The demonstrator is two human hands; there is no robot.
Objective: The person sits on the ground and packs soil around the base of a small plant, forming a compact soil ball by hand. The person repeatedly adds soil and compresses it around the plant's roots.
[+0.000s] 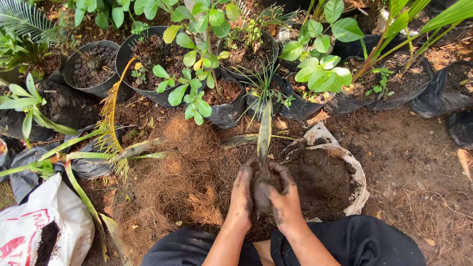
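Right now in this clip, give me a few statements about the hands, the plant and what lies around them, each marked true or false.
1. Both hands cup the dark root ball of a small seedling. True: left hand and right hand press it from either side.
2. The hands are clean. False: both are smeared with dark soil.
3. A pile of brown coconut fibre lies left of the hands. True.
4. The white sack beyond the hands is filled with water. False: it holds dark soil.
5. The seedling carries red flowers. False: only a narrow green leaf shows.
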